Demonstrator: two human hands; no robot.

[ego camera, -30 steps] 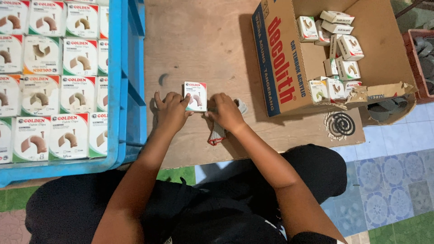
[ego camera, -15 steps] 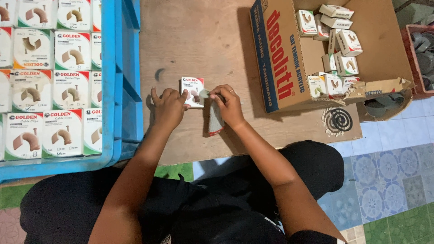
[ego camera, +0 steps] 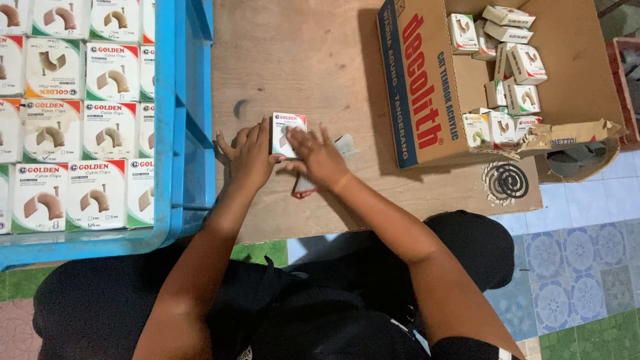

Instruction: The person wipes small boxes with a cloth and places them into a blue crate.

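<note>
1. The left hand (ego camera: 250,155) steadied a small white, red and green carton (ego camera: 287,134) on the wooden board (ego camera: 300,60), fingers curled against its left side so that it stood on edge instead of tipping.
2. The right hand (ego camera: 319,157) pressed on the carton's right side with fingers spread and half open, the two hands pinching it between them near the board's front edge.
3. Under the right wrist lay a flattened carton blank (ego camera: 303,188), and a scrap of white card (ego camera: 345,144) showed just past the fingertips, both within easy reach.
4. A blue plastic crate (ego camera: 190,133) stood to the left, touching the board, with matching cartons packed face-up in tidy rows.
5. An open brown cardboard box (ego camera: 427,87) lay on its side to the right, holding a loose heap of the same small cartons.
6. A dark spiral coil (ego camera: 505,181) rested on the board's corner beside that box, apart from the hands.
</note>
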